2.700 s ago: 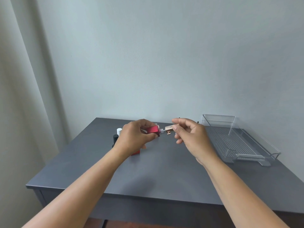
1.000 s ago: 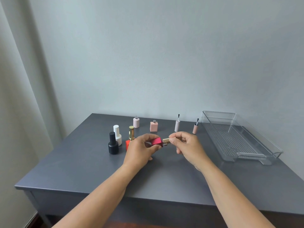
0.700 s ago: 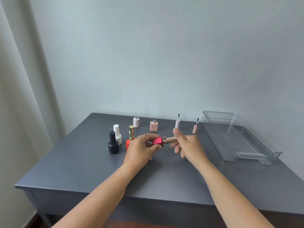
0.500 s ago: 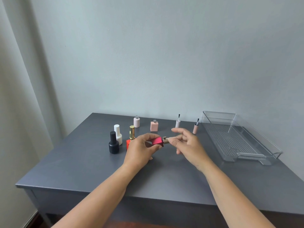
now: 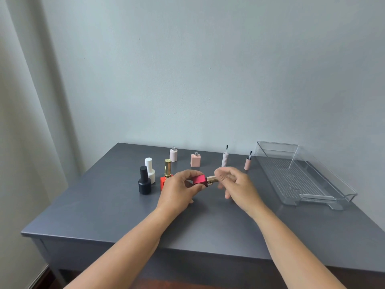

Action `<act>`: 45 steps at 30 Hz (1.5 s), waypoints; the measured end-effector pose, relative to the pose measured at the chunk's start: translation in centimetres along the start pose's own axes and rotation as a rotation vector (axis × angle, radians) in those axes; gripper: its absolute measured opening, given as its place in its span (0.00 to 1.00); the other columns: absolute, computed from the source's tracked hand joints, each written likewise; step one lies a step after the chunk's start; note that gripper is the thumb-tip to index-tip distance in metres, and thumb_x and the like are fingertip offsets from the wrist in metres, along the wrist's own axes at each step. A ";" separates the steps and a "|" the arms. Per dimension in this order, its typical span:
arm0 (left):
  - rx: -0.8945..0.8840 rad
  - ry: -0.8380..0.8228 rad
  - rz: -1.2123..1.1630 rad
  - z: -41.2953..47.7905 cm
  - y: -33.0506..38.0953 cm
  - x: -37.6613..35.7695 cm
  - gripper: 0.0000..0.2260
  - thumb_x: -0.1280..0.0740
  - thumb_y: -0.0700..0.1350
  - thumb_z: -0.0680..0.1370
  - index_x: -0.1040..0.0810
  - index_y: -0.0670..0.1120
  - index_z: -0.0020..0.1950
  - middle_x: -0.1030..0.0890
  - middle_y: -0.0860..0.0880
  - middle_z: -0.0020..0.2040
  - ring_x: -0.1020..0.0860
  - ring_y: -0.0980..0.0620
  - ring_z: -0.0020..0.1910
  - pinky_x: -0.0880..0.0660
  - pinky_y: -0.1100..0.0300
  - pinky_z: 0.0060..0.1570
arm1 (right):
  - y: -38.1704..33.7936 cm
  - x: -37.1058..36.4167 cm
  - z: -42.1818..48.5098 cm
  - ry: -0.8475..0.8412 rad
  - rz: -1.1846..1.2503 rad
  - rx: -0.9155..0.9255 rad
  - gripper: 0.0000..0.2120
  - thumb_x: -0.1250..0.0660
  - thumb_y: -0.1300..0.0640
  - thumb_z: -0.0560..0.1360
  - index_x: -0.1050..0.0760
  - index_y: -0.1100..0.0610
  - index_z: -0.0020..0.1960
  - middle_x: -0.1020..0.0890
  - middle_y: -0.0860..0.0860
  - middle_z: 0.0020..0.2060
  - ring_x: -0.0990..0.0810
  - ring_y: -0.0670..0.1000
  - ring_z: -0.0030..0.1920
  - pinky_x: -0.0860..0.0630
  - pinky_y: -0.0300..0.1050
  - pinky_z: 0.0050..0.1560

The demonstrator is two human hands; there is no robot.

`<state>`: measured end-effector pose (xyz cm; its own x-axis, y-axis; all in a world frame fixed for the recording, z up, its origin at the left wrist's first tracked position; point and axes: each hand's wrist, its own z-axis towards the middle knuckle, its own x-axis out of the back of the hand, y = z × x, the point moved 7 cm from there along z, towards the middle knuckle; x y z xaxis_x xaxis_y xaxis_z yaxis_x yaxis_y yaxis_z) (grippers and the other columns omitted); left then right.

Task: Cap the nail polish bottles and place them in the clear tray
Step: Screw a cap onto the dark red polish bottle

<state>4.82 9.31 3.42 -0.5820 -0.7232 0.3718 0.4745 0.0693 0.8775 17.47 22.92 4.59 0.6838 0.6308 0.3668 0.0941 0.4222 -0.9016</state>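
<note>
Your left hand (image 5: 179,192) grips the dark red square nail polish bottle (image 5: 199,180), with the thumb on top and the fingers curled below it. The bottle lies on its side in the air, a little above the table, and its neck points to the right. Your right hand (image 5: 239,188) pinches the gold metallic cap (image 5: 212,180) between thumb and fingertips. The cap sits on the neck and touches the red body (I cannot tell if it is fully tight).

Just behind your left hand stands an orange-red bottle with a tall gold cap (image 5: 167,167), partly hidden by the hand. Left of it stand a black round capped bottle (image 5: 144,183) and, just behind that one, a white round capped bottle (image 5: 150,171). Further back, a pale pink ribbed bottle (image 5: 173,154) and a peach-pink square bottle (image 5: 195,160) stand upright with bare threaded necks. To their right, two caps stand with the brush pointing up: a pale ribbed brush cap (image 5: 225,159) and a shorter pink brush cap (image 5: 248,163).

The clear plastic tray with a ribbed floor (image 5: 277,143) rests on the right side of the dark grey table (image 5: 104,205), well apart from the held bottle. Behind the table is a plain pale wall (image 5: 208,69).
</note>
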 end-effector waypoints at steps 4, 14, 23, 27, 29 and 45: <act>0.016 -0.023 -0.014 0.0 -0.1 -0.3 0.11 0.24 0.47 0.73 0.20 0.62 0.50 0.16 0.50 0.42 0.21 0.58 0.27 0.21 0.63 0.29 | 0.1 -0.4 0.2 -0.053 0.071 0.051 0.09 0.28 0.54 0.75 0.20 0.44 0.53 0.18 0.49 0.39 0.26 0.46 0.29 0.26 0.40 0.34; -0.057 -0.035 0.094 -0.1 0.2 -0.6 0.11 0.24 0.48 0.72 0.21 0.63 0.45 0.17 0.59 0.39 0.19 0.60 0.39 0.18 0.56 0.41 | 0.6 -0.5 0.2 0.023 0.124 -0.019 0.09 0.31 0.58 0.76 0.18 0.50 0.39 0.23 0.45 0.24 0.30 0.45 0.24 0.29 0.41 0.26; -0.162 0.068 0.330 -0.7 1.2 -0.7 0.10 0.24 0.52 0.70 0.22 0.58 0.46 0.22 0.60 0.43 0.23 0.62 0.41 0.24 0.64 0.43 | 0.5 -0.6 -0.1 0.046 0.121 -0.027 0.08 0.32 0.59 0.77 0.18 0.51 0.40 0.25 0.44 0.22 0.32 0.45 0.23 0.31 0.40 0.24; -0.187 0.086 0.397 -0.8 1.6 -0.8 0.10 0.25 0.53 0.71 0.23 0.54 0.47 0.23 0.59 0.44 0.23 0.60 0.39 0.24 0.62 0.41 | 0.5 -0.7 -0.2 0.053 0.119 -0.027 0.08 0.32 0.59 0.77 0.19 0.51 0.40 0.26 0.45 0.22 0.32 0.45 0.22 0.33 0.39 0.23; -0.186 0.076 0.398 -0.9 1.6 -0.8 0.10 0.25 0.52 0.71 0.23 0.54 0.48 0.22 0.58 0.45 0.23 0.59 0.40 0.23 0.61 0.42 | 0.4 -0.8 -0.2 0.060 0.117 -0.031 0.08 0.31 0.59 0.76 0.19 0.52 0.40 0.26 0.45 0.21 0.32 0.45 0.22 0.33 0.39 0.23; -0.026 -0.044 0.072 -2.2 0.4 0.9 0.10 0.24 0.48 0.72 0.20 0.60 0.47 0.16 0.65 0.43 0.19 0.66 0.44 0.25 0.66 0.47 | 0.4 1.4 0.2 0.169 0.266 -0.047 0.13 0.29 0.47 0.74 0.19 0.58 0.44 0.22 0.50 0.29 0.28 0.47 0.24 0.28 0.40 0.26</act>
<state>5.98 7.15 3.47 -0.5738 -0.6860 0.4474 0.5327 0.1023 0.8401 18.32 24.10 4.73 0.7992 0.5961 0.0773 -0.0730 0.2240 -0.9719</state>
